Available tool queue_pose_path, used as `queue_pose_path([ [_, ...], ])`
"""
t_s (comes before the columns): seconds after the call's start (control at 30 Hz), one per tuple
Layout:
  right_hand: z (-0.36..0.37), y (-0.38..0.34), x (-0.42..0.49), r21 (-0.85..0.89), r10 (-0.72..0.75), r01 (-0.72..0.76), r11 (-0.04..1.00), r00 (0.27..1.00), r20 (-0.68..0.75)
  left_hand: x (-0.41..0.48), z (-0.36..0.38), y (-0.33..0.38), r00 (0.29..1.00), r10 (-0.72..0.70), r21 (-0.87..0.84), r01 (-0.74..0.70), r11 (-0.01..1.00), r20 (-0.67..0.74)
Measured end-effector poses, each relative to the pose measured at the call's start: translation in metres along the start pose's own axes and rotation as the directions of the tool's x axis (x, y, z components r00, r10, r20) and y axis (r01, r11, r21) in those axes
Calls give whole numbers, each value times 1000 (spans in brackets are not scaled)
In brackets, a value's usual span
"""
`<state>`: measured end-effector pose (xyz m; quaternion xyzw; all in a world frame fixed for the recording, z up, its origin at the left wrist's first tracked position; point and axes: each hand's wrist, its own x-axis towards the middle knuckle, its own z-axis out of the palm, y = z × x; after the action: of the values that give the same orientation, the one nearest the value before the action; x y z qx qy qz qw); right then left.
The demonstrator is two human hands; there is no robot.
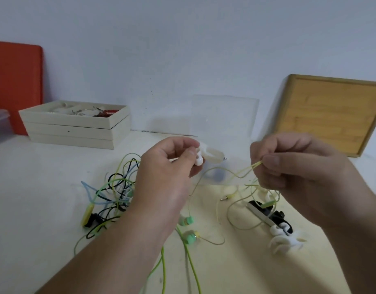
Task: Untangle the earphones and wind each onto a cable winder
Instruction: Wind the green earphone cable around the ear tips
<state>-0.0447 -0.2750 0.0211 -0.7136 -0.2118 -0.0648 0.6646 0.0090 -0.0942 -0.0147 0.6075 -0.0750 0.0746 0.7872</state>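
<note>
Head view. My left hand [172, 164] pinches a white, soft-looking moulded cable winder [206, 155], raised above the table [34, 187]. My right hand [293, 172] pinches a thin, pale yellow-green earphone cable [242, 172], which sags between the two. Near left: a tangle of cables [112, 194], glossy black, blue and green. Near centre: two mint-green rounded earbuds [188, 229]. Near right: more white winders [283, 238] beside a black object. Far: stacked cream trays [76, 128], a bamboo board [333, 113], an orange panel [15, 81]. No legible writing.
</note>
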Motion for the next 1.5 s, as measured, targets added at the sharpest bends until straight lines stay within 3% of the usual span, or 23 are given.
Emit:
queue_pose_path([
  [0.1, 1, 0, 0, -32, -1, -3, 999, 991, -137, -1, 0, 1, 999, -1, 17, 1, 1000, 41],
  [0.23, 11, 0, 1, -439, -21, -87, 894, 972, -234, -6, 0, 4, 990, 58, 109, -73, 991, 131],
  [0.3, 17, -1, 2, -536, -39, -104, 838, 967, -250, -9, 0, 6, 982, 96, 166, -123, 978, 163],
  [0.53, 24, -2, 2, -558, -68, -107, 823, 957, -283, -15, -1, 9, 961, 129, 239, -188, 953, 244],
  [0.8, 26, 0, 3, -556, -67, -110, 824, 955, -288, -15, 1, 9, 932, 119, 121, -170, 978, 341],
  [1.03, 25, -1, 4, -528, -108, -79, 845, 943, -314, -12, -2, 8, 919, 127, 152, -196, 969, 373],
  [1.13, 18, 2, 6, -492, -164, -100, 865, 870, -465, -12, -3, 8, 914, 85, 183, -170, 968, 398],
  [1.3, -3, 0, 5, -359, -197, -131, 924, 644, -740, -14, -3, 12, 897, 41, 236, -160, 958, 440],
  [1.5, -34, 0, 4, -71, -19, -112, 991, 414, -910, -7, -8, 16, 869, -19, 162, -71, 984, 495],
])
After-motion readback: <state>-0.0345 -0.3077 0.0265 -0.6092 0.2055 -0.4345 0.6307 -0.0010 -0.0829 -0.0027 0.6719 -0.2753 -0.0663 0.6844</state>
